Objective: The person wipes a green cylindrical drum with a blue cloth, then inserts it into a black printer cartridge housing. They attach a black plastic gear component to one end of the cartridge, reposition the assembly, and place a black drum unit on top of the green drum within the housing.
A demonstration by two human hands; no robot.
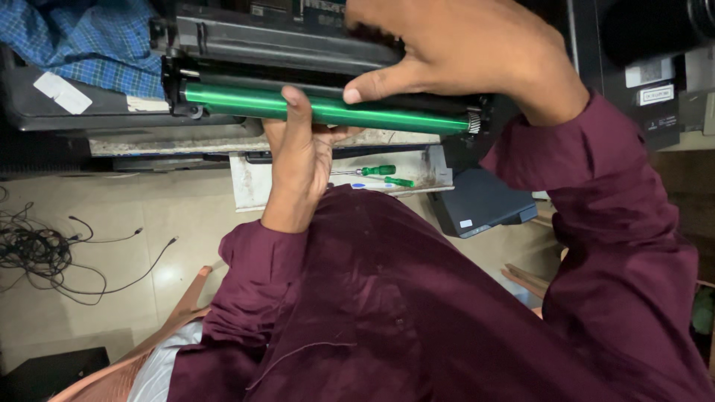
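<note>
A black printer cartridge [283,45] with a long shiny green drum [231,102] along its lower edge is held up in front of me. My left hand [302,160] supports it from below, thumb pressed up against the green drum near its middle. My right hand [462,56] grips the cartridge from above on the right side, thumb resting on the black strip just over the drum. A small white gear [474,123] shows at the drum's right end. Both sleeves are dark maroon.
A green-handled screwdriver [376,170] and a second green tool [398,182] lie on a worn white ledge [249,186]. A dark printer [484,205] stands on the floor at right. Tangled black cables [45,249] lie at left, blue checked cloth [89,37] at top left.
</note>
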